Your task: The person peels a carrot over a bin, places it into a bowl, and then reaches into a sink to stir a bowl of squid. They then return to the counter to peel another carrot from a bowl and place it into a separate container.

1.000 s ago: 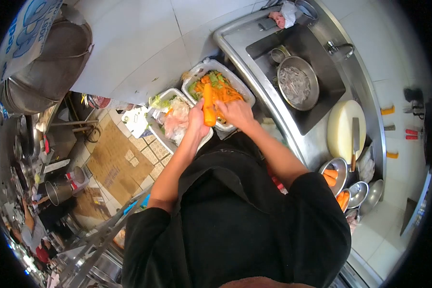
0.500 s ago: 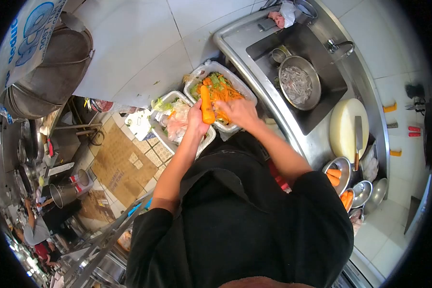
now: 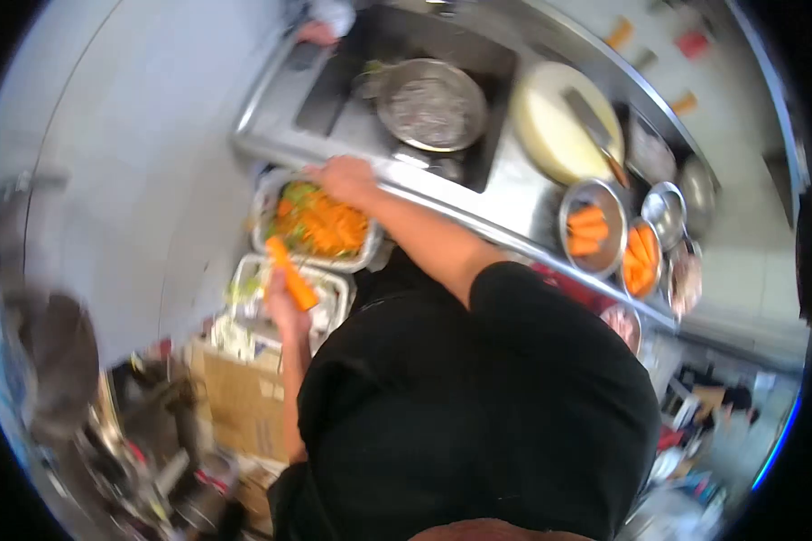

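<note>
My left hand (image 3: 286,316) is closed around a peeled orange carrot (image 3: 290,276), which is tilted over the nearer white bin (image 3: 342,298). That bin holds pale scraps and plastic. My right hand (image 3: 346,182) is at the far edge of the other white bin (image 3: 262,200), close to the sink's front rim. Its fingers look curled, but blur hides what is in them. Orange carrot peelings (image 3: 327,224) and green scraps fill this second bin.
A metal sink (image 3: 334,99) holds a bowl (image 3: 433,106) of pale strips. A knife (image 3: 591,122) lies on a round cutting board (image 3: 550,135). Carrot pieces fill two metal bowls, one larger (image 3: 595,194) and one smaller (image 3: 639,290). Cardboard (image 3: 235,397) covers part of the floor.
The view has swung toward the sink and bowls. My right hand has moved away from the carrot to the bin's far edge. My left hand still holds the carrot, now apart from the right.
</note>
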The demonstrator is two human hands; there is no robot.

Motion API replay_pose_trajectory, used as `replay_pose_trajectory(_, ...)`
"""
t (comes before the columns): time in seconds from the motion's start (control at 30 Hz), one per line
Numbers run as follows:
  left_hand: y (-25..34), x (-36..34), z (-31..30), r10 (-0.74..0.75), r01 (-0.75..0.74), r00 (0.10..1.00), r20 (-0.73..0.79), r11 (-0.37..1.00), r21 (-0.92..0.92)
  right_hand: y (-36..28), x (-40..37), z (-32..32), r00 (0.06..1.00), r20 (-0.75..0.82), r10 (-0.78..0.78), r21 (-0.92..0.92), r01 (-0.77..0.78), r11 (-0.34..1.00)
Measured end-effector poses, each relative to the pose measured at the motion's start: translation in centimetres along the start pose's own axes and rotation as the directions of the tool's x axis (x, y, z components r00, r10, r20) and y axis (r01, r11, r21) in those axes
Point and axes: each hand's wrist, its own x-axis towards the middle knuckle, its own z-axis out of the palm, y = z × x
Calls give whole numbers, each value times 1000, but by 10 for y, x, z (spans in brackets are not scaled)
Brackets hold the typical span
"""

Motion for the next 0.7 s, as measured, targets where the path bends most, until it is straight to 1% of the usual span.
replay_pose_trajectory(0.03,4,2,-5,59,-62,996,-66,997,-42,4,-9,-18,987,151,49,141,-71,987)
replay_pose_trajectory(0.07,5,18,24,99,-104,992,-80,993,-54,22,-33,-13,1000,19,11,288,-16,957)
replay_pose_trajectory(0.1,14,13,52,97,-99,995,-34,994,-55,32,-40,2,999,48,-15,386,-5,922)
replay_pose_trajectory(0.13,19,7,79,89,-88,996,12,995,-54,30,-68,-24,988,125,-90,532,10,847)
replay_pose_trajectory(0.17,18,19,89,45,-38,991,123,997,-61,41,-82,-11,980,75,-185,595,105,797)
replay_pose_trajectory(0.2,12,19,116,45,-44,974,221,999,-13,54,-88,-1,958,19,-285,648,205,733)
replay_pose_trajectory(0.27,2,14,177,58,-86,919,389,995,55,80,-116,-34,984,-21,-178,644,150,750)
replay_pose_trajectory(0.3,-9,13,201,25,-63,893,450,996,70,92,-129,-47,990,-36,-135,647,126,752)
replay_pose_trajectory(0.33,-20,6,231,-27,-67,859,511,984,166,117,-131,-39,964,-256,-69,628,220,747)
replay_pose_trajectory(0.37,-33,-4,262,-84,-78,821,564,964,256,138,-150,-70,983,-182,3,698,127,704)
replay_pose_trajectory(0.4,-43,-15,290,-147,-91,764,628,939,331,160,-166,-90,983,-147,107,700,27,713)
replay_pose_trajectory(0.43,-54,-25,315,-210,-113,705,678,910,399,194,-176,-82,976,-114,185,872,9,490)
replay_pose_trajectory(0.47,-64,-29,333,-261,-160,667,698,864,477,208,-200,-112,960,-80,269,952,-7,306)
replay_pose_trajectory(0.5,-78,-21,340,-289,-215,642,710,821,529,237,-226,-131,912,51,408,936,-187,300)
replay_pose_trajectory(0.53,-92,-13,348,-327,-272,607,724,771,576,264,-253,-146,815,151,560,915,-329,232)
replay_pose_trajectory(0.57,-95,-14,361,-404,-226,604,687,739,634,296,-279,-138,730,78,679,977,-191,93)
replay_pose_trajectory(0.6,-98,-14,372,-454,-204,631,629,686,699,313,-309,-150,626,5,780,999,-43,28)
replay_pose_trajectory(0.63,-104,-6,378,-481,-219,632,608,641,735,348,-336,-143,507,38,861,996,46,-71)
replay_pose_trajectory(0.67,-109,4,382,-503,-233,640,581,593,771,367,-365,-148,395,3,919,979,185,-83)
replay_pose_trajectory(0.7,-112,10,385,-533,-214,647,546,560,800,381,-388,-159,270,-39,962,994,107,10)
